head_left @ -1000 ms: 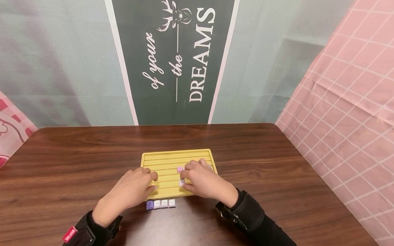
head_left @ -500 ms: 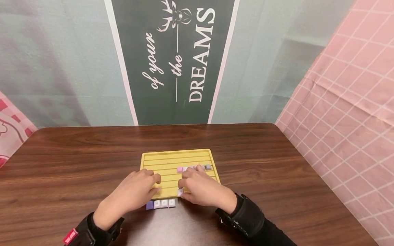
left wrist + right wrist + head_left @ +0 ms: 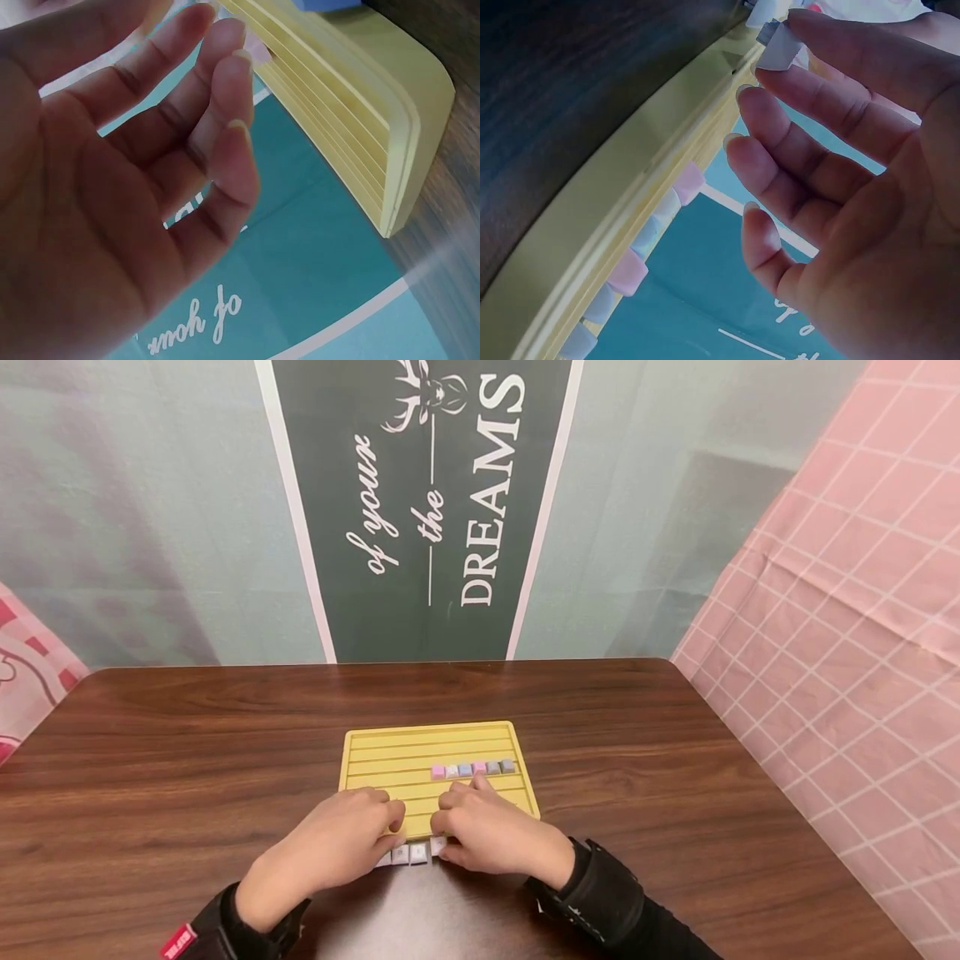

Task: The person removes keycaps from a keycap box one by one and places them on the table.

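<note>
My right hand (image 3: 498, 831) pinches a white keycap (image 3: 780, 49) between thumb and index finger, with its other fingers loosely bent. In the head view that keycap sits just off the right end of a row of white keycaps (image 3: 418, 853) at the tray's near edge. My left hand (image 3: 337, 835) hovers over the left part of this row, its fingers loosely curled with nothing seen between them in the left wrist view. Whether it touches a keycap I cannot tell. The yellow ridged tray (image 3: 420, 745) lies behind both hands.
Several pink, white, blue and grey keycaps (image 3: 478, 768) stand in a line on one of the tray's ridges, right of centre. A blue piece (image 3: 326, 4) shows beside the tray in the left wrist view. Brown wooden table (image 3: 637, 735) surrounds the tray; a printed curtain (image 3: 427, 527) hangs behind.
My right hand has drawn the keycap from over the tray to its near edge, beside the row. My left hand has shifted right, covering the purple keycap at the row's left end.
</note>
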The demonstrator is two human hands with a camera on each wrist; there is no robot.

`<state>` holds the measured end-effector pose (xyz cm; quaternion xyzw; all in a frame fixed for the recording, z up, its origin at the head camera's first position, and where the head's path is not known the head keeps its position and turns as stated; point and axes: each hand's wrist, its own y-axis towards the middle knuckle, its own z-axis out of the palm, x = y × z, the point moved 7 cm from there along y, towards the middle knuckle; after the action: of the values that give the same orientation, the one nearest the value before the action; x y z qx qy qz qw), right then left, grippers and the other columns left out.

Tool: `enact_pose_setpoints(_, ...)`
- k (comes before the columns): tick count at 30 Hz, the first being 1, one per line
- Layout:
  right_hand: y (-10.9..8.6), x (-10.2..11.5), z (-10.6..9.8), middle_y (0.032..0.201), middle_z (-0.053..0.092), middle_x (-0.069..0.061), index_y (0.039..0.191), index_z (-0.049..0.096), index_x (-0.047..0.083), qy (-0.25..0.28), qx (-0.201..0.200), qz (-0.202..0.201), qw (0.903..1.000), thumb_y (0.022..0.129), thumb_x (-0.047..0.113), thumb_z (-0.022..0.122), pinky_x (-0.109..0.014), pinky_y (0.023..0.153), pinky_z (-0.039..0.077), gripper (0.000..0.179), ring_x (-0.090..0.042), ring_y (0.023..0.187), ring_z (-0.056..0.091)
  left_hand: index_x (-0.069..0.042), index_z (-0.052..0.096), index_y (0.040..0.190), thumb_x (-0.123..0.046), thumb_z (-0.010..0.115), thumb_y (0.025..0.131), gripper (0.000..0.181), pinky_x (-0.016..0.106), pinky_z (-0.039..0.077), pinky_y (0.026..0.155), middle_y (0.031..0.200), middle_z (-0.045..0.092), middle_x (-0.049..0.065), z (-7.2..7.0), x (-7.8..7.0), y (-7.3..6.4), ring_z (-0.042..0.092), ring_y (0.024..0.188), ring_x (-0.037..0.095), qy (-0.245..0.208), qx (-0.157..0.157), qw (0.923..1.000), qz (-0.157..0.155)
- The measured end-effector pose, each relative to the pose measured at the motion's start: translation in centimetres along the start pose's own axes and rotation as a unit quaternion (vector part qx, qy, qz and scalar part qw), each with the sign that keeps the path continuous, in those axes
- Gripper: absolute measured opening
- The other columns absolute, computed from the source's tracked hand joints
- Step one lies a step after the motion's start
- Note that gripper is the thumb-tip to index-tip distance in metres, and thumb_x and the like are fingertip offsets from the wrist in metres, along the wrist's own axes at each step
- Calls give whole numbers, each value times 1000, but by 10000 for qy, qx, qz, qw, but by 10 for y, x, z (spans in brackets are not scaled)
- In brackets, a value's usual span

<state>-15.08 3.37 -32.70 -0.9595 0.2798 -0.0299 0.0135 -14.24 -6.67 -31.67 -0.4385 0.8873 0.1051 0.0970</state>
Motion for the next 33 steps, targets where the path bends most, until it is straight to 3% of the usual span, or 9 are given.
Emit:
enact_pose_setpoints(3, 1, 3, 2, 68, 41, 12, 76, 61, 18, -155, -79, -127, 9998, 75, 24, 72, -25, 69, 28, 13, -7, 75, 45, -15, 53, 70, -17, 72, 76, 20, 26, 36, 51, 65, 45, -9, 2, -3, 0, 44, 58, 8, -3, -3, 10000, 78)
enact_pose_setpoints(5, 1, 4, 3, 67, 40, 12, 74, 60, 19, -218, -99, -178, 9996, 74, 24, 73, -23, 67, 25, 14, -7, 73, 45, -16, 52, 69, -17, 72, 75, 22, 26, 35, 50, 64, 44, -9, 4, -6, 0, 43, 57, 7, 16, -12, 9999, 114)
enact_pose_setpoints(33, 3, 6, 10, 65, 40, 11, 68, 56, 18, -439, -119, -152, 9988, 71, 26, 75, -24, 65, 24, 21, -8, 72, 46, -17, 47, 65, -16, 73, 74, 27, 29, 34, 51, 62, 41, -9, 9, -13, -1, 44, 58, 11, 292, -91, 9994, 188)
